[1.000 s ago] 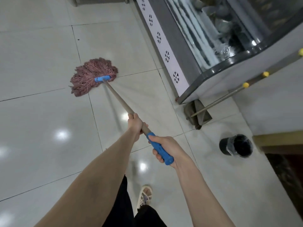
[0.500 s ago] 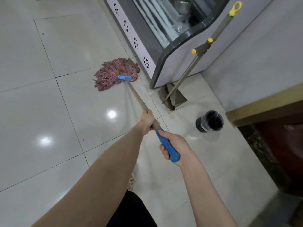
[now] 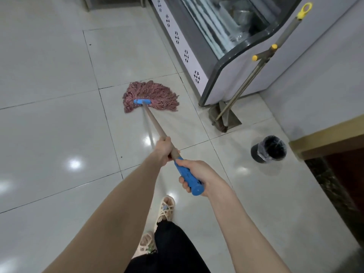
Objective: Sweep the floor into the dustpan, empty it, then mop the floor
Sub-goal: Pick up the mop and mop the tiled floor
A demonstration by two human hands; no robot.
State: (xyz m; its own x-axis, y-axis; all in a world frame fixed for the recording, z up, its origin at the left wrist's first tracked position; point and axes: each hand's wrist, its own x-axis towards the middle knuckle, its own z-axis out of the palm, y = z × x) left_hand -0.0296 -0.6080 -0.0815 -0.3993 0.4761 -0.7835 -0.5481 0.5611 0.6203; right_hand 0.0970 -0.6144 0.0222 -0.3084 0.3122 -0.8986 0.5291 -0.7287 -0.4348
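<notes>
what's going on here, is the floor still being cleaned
A person is mopping the tiled floor. Both hands grip the mop handle: the left hand on the wooden shaft, the right hand on the blue grip. The mop head lies flat near the display case. The dustpan stands parked beside it.

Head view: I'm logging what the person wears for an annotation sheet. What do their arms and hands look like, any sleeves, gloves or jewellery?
Both forearms are bare up to the frame edge, with no sleeve in view. The left hand and the right hand wear no gloves, and no watch, bracelet or ring shows on the wrists or fingers. Lower down, dark trousers and pale woven sandals are visible.
</notes>
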